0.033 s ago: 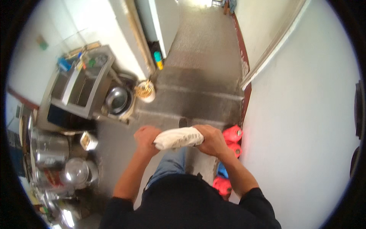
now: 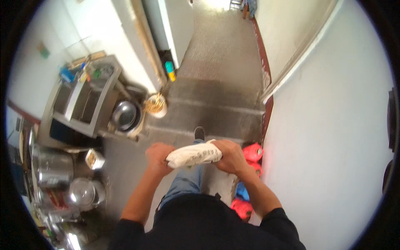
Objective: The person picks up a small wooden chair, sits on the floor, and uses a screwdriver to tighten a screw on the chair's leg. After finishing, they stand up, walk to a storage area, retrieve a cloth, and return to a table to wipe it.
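A rolled cream-coloured bundle (image 2: 192, 155), apparently cloth or soft sacking with dark printed markings, is held crosswise at waist height over my legs. My left hand (image 2: 158, 157) is closed on its left end, and my right hand (image 2: 228, 155) grips the right end. Both forearms reach up from the lower edge. My dark shoe (image 2: 199, 132) shows just beyond the bundle, on the grey floor below some shallow steps or level changes.
Steps (image 2: 212, 116) lead into a corridor (image 2: 216, 41). Left: a steel sink (image 2: 71, 125), basins (image 2: 124, 113), a bucket of sticks (image 2: 156, 106), large steel pots (image 2: 55, 166), a turquoise-yellow bottle (image 2: 170, 71). Right: a white wall (image 2: 325, 141), several red and blue containers (image 2: 252, 152) along its foot.
My foot has come further into view ahead of the bundle. The surroundings have shifted slightly downward and left in the picture; both hands keep hold of the bundle.
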Demonstrator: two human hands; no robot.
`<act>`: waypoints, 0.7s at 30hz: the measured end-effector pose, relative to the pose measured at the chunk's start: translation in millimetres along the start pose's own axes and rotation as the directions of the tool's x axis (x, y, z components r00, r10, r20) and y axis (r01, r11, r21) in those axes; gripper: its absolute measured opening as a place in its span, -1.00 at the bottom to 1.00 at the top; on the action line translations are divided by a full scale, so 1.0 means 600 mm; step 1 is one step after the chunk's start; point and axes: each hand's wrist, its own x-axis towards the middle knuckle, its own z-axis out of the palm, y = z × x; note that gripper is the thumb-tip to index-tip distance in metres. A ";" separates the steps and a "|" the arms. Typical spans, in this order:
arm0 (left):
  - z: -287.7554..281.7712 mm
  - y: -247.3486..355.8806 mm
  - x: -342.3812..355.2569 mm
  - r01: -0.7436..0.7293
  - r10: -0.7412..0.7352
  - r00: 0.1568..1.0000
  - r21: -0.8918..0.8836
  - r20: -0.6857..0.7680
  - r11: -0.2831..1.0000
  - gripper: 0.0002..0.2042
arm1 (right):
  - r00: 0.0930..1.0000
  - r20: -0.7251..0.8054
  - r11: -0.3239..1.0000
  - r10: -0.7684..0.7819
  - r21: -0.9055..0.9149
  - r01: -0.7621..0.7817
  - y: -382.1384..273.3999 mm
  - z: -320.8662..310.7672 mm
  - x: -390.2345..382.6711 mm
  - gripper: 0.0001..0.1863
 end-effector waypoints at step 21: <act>0.098 0.003 1.366 -0.305 0.332 0.943 -0.462 -0.022 0.833 -0.38 | 0.612 0.043 0.152 0.790 0.953 -0.263 0.487 -0.545 0.900 -0.55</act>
